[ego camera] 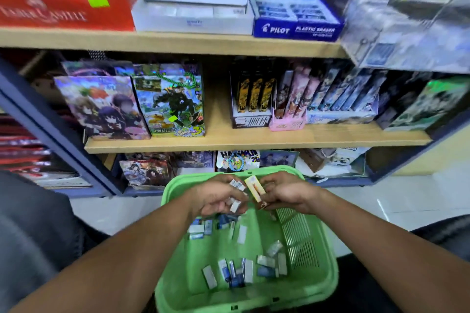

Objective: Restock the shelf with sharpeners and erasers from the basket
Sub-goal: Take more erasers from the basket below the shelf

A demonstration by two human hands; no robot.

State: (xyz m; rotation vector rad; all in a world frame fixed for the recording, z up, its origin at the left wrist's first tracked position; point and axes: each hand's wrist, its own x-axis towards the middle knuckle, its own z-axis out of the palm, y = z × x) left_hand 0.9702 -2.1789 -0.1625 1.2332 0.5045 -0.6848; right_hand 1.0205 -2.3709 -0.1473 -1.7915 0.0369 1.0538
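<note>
Both grips are closed: left hand (218,197) clutches small light erasers (235,204), right hand (284,194) pinches a stiff box (255,188) above the basket (328,262), twelve o'clock end.

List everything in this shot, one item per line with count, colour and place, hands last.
basket: one, green, on the floor below the hands.
small erasers: many, count unclear, white and blue, loose in the basket.
Pilot eraser box: one, blue, top shelf, right of centre.
white box: one, top shelf, centre, with a second white box on it.
red box: one, top shelf, left.
gift bags: two, multicoloured prints, middle shelf, left.
display boxes: several, black, pink, blue, middle shelf, right.
printed bags: several, bottom shelf, partly hidden.
left hand: holds a few white erasers over the basket.
right hand: holds a slim yellow-orange pack.
</note>
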